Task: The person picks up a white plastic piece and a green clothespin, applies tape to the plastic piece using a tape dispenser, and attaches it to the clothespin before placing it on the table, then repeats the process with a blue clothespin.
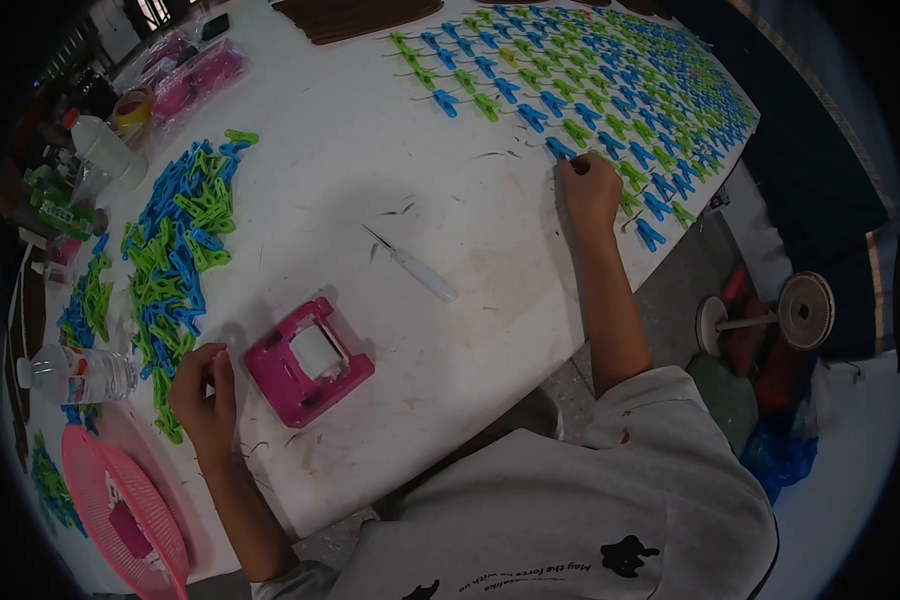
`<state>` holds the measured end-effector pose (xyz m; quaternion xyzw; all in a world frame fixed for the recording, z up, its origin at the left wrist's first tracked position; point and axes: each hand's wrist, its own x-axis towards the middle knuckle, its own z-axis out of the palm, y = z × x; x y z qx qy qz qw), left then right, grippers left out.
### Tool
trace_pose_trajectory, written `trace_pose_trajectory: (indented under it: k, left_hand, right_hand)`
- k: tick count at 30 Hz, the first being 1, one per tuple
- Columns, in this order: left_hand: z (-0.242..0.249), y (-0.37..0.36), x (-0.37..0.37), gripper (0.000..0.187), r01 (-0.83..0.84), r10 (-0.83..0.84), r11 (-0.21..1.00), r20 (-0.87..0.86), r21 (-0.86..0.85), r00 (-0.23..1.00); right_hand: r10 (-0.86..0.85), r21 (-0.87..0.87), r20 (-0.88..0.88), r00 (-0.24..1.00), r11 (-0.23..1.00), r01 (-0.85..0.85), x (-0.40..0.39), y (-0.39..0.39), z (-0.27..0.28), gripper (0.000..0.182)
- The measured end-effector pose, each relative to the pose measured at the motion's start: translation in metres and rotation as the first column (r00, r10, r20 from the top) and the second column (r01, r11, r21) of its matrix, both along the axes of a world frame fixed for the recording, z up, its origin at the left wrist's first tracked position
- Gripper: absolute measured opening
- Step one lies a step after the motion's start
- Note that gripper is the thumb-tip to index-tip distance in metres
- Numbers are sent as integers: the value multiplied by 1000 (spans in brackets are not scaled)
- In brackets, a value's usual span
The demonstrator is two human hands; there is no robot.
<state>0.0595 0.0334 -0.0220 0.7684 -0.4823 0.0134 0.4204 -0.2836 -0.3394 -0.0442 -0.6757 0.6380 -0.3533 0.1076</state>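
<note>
My left hand (206, 395) is above the table's near left part, its fingers curled together, between the pile of blue and green clips (175, 255) and a pink tape dispenser (310, 362) with a white roll. Whatever it may hold is too small to make out. On the right, my right hand (590, 190) rests with bent fingers at the near edge of the rows of blue and green clips (610, 90), close beside a blue clip (560, 149). Its fingertips are pinched; their contents are hidden. A white-handled pointed tool (422, 273) lies mid-table.
A pink basket (135, 510) and a clear bottle (80, 374) stand at the left. Farther back are a white bottle (105, 150), a yellow tape roll (133, 107) and pink bagged items (205, 70). Brown pieces (355, 15) lie at the far edge.
</note>
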Motion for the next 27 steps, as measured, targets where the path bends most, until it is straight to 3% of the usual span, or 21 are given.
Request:
trace_pose_trajectory:
  k: [27]
  left_hand:
    - [2, 1, -1, 5, 17, -17, 1000, 41, -9, 999]
  right_hand:
    - [-30, -53, 8, 1000, 998, 31, 3, 0, -4, 22]
